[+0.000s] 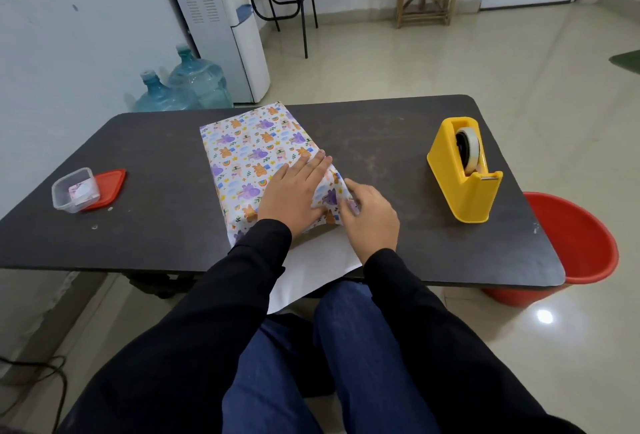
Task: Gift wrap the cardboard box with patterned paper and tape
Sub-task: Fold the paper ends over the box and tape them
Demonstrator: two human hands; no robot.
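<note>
The box point(249, 153) lies in the middle of the dark table point(381, 142), covered in white patterned paper with purple and orange animals. My left hand point(294, 191) lies flat with straight fingers on the top of the box near its front right corner. My right hand point(370, 215) is at the front right end, its fingers curled onto a folded flap of the paper point(332, 196). The plain white underside of the paper point(311, 271) spreads from the near end of the box over the table's front edge. No cardboard shows.
A yellow tape dispenser point(464, 170) with a roll stands at the right. A clear plastic tub point(74, 189) and its red lid point(109, 186) sit at the left. A red bucket point(575, 246) stands on the floor by the table's right end.
</note>
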